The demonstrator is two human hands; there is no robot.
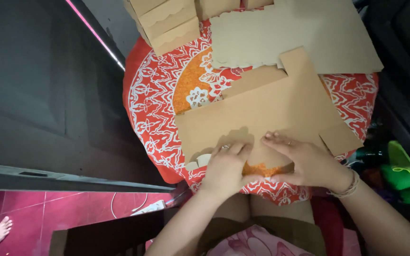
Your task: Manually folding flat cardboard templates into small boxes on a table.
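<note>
Here both hands (pixel 266 163) press a flat, unfolded brown cardboard blank (pixel 266 111).

My hands (pixel 266 163) cover the near edge of the cardboard sheet (pixel 262 114). The folded boxes (pixel 167 21) run off the top edge.

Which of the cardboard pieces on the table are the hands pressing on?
The unfolded brown box blank nearest the person, under the left hand and right hand; the paler flat sheets and folded boxes lie untouched beyond.

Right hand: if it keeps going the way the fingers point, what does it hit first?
The right hand points left, flat on the cardboard blank. First in line are the left hand's fingers, almost touching already; whether a gap remains is unclear.
</note>
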